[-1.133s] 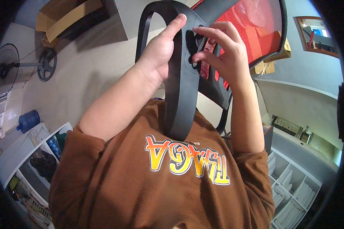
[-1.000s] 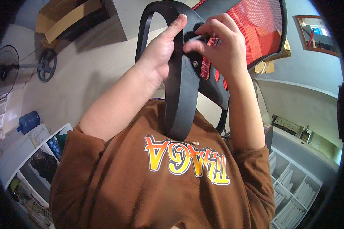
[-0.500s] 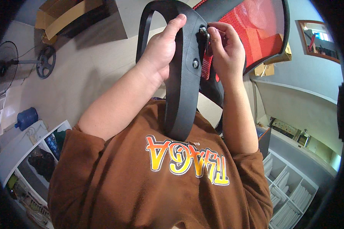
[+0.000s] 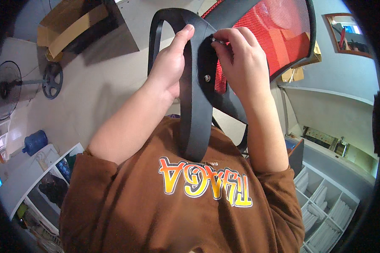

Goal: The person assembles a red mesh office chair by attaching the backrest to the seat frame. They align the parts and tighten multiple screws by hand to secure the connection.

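My left hand (image 4: 169, 69) is closed round the black loop armrest (image 4: 194, 118) of an office chair, its thumb lying up along the near side. The armrest stands on end, its lower curve against my shirt. At the armrest's upper mounting hole, my right hand (image 4: 245, 63) pinches a small shiny metal piece (image 4: 214, 40) between thumb and fingers. Most of that piece is hidden, so its exact kind cannot be made out. Below it, a bolt (image 4: 207, 78) sits in the armrest's mounting plate. Behind my right hand is the chair's red mesh backrest (image 4: 283, 42) with its black frame.
An open cardboard box (image 4: 71, 31) lies at the upper left, beside a grey cabinet (image 4: 128, 25). A standing fan (image 4: 6, 89) and a blue water jug (image 4: 34, 142) are on the left. White shelving (image 4: 329, 211) with compartments stands at the lower right.
The armrest and both hands have shifted slightly left and down. My right fingers have turned and closed in over the upper bolt spot, covering more of the metal piece.
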A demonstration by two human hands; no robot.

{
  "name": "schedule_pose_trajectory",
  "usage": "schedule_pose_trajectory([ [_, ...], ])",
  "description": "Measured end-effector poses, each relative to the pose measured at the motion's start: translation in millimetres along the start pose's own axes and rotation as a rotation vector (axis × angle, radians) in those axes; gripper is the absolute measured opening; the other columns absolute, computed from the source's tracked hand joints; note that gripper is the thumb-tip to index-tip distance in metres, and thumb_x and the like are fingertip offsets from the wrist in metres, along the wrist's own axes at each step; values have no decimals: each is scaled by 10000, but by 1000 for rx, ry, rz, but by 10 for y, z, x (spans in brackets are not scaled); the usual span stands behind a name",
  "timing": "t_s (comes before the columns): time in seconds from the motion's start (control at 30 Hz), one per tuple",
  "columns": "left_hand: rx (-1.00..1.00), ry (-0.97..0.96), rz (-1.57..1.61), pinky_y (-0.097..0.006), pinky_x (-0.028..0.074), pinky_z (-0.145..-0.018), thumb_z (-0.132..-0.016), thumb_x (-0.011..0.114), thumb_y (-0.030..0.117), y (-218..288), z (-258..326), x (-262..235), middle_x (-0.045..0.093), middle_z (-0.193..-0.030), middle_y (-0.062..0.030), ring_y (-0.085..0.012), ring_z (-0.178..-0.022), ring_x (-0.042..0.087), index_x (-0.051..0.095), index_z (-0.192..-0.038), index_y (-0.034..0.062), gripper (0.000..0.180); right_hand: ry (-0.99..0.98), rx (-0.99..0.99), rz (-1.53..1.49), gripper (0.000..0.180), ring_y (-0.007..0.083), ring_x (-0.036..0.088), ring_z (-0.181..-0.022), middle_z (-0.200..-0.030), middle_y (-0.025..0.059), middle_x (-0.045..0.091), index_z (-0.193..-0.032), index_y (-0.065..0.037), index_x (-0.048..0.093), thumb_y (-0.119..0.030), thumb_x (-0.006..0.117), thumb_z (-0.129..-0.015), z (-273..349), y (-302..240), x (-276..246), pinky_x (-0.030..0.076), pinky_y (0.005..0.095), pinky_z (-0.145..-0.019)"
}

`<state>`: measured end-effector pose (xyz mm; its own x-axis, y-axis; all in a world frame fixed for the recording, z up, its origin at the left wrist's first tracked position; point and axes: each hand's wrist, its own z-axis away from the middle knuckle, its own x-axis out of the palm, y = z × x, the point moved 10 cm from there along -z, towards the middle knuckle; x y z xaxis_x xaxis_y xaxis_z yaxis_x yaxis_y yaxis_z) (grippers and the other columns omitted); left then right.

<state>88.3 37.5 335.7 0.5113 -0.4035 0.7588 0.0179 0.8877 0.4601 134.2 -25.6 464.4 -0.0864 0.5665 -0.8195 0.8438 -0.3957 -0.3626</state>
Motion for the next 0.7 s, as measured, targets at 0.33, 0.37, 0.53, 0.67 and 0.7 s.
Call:
schedule_pose_trajectory([
  [0.33, 11, -74, -21, -361, 524, -771, -884, 598, 428, -7, -10, 84, 645, -980, -65, -191, -875, 626, 597, -1072, 72, 403, -176, -90, 249, 159, 354, 617, -802, -907, 165, 562, -964, -17, 535, -97, 612, -851, -84, -173, 0, 518, 405, -708],
  [0.37, -1, -77, -16, -359, 525, -768, -885, 599, 423, -29, -12, 82, 645, -977, -62, -190, -874, 626, 599, -1068, 75, 393, -201, -82, 284, 161, 355, 619, -823, -906, 161, 572, -973, -36, 539, -104, 620, -852, -90, -189, 5, 513, 410, -722],
  [0.53, -11, -131, 44, -351, 526, -758, -888, 596, 417, -108, -53, 95, 642, -968, -54, -179, -868, 623, 605, -1058, 78, 379, -67, 46, 96, 185, 368, 619, -788, -866, 195, 600, -943, 2, 530, -147, 609, -867, 35, 23, 28, 519, 418, -688],
  [0.67, -7, -58, -23, -354, 542, -698, -875, 595, 446, -97, -86, 1, 654, -947, -61, -185, -816, 641, 607, -1055, 71, 416, -20, 183, 46, 216, 372, 625, -785, -823, 199, 620, -910, 9, 554, -191, 620, -867, 100, 152, -41, 518, 430, -681],
  [0.7, 18, -23, -57, -347, 550, -679, -869, 597, 457, -87, -91, -56, 660, -934, -61, -181, -799, 650, 606, -1066, 68, 435, -53, 197, 14, 203, 362, 630, -777, -823, 192, 629, -902, -1, 569, -193, 624, -870, 122, 185, -33, 513, 431, -679],
])
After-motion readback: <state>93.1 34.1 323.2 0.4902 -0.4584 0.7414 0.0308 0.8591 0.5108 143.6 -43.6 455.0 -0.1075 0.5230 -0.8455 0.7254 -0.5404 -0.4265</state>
